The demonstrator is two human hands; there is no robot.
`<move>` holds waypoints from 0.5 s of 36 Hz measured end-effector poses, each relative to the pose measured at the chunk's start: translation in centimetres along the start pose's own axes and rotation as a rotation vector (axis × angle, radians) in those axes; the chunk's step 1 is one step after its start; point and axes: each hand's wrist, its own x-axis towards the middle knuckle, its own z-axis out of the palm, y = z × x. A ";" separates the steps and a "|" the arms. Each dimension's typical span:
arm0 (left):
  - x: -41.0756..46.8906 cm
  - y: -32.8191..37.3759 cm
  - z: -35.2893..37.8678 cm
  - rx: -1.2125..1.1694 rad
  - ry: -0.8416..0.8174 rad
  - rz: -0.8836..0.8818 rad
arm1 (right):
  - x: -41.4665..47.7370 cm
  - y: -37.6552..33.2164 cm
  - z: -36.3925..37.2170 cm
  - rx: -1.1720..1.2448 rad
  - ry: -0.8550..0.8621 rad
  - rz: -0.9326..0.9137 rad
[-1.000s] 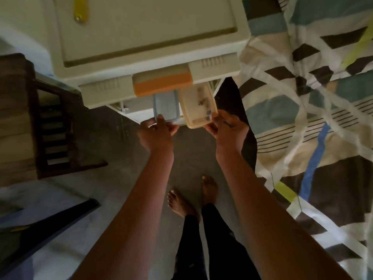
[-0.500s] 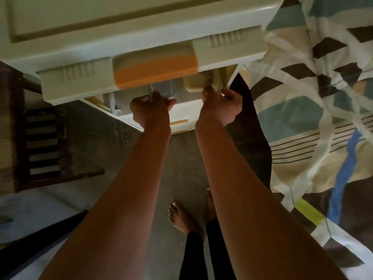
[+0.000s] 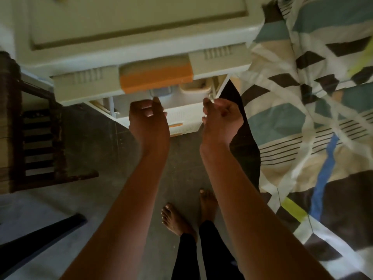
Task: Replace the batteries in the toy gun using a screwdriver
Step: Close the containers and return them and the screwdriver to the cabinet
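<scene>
Grey floor [image 3: 96, 138], plastic drawer cabinet [image 3: 131, 27] ahead, patterned bed sheet [image 3: 302, 118] to the right, dark wooden chair [image 3: 36, 138] to the left

Toy gun, screwdriver, batteries: none in view, so I cannot tell where they are. Judgement: the battery work proper is not under way here; no screw, cover or battery step shows as done.

Left hand [image 3: 148, 118] and right hand [image 3: 221, 116] hover just in front of the cabinet, fingers loosely curled, gripping nothing. Grey box [image 3: 161, 91] and beige box [image 3: 196, 88] sit side by side under the drawer front with the orange handle [image 3: 155, 79], mostly hidden.

Versus half a second ago: both hands were up against these boxes; now they are off and drawn back a little. One second ago the boxes stuck out much farther, one in each hand
</scene>
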 end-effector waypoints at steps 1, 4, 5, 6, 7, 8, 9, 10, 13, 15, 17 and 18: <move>-1.2 0.6 -0.8 0.008 -0.019 0.040 | -0.9 -0.8 -0.7 -0.019 -0.033 -0.043; -4.3 3.6 -3.0 0.034 -0.042 0.122 | -3.7 -4.2 -2.5 -0.017 -0.135 -0.163; -4.9 4.9 -3.7 0.049 -0.040 0.146 | -4.5 -5.6 -3.0 -0.017 -0.166 -0.211; -5.3 5.6 -4.2 0.073 -0.040 0.165 | -5.1 -6.6 -3.5 -0.018 -0.194 -0.257; -5.5 6.8 -4.9 0.103 -0.049 0.184 | -5.8 -8.2 -3.7 -0.010 -0.221 -0.306; -5.5 7.5 -5.4 0.150 -0.065 0.192 | -6.2 -9.3 -3.8 -0.011 -0.241 -0.356; -5.5 8.0 -5.8 0.186 -0.083 0.189 | -6.4 -10.2 -3.9 -0.016 -0.255 -0.405; -5.4 8.9 -6.3 0.191 -0.094 0.196 | -6.6 -11.3 -3.7 -0.009 -0.268 -0.456; -5.4 11.5 -7.5 0.196 -0.087 0.261 | -7.1 -14.3 -2.4 -0.005 -0.304 -0.567; -5.2 13.0 -7.9 0.205 -0.065 0.296 | -7.0 -15.4 -1.2 -0.024 -0.311 -0.621; -4.7 14.4 -8.2 0.230 -0.023 0.398 | -6.4 -15.8 0.1 -0.083 -0.295 -0.705; -4.2 15.1 -8.4 0.253 0.009 0.490 | -6.0 -15.9 0.8 -0.125 -0.279 -0.773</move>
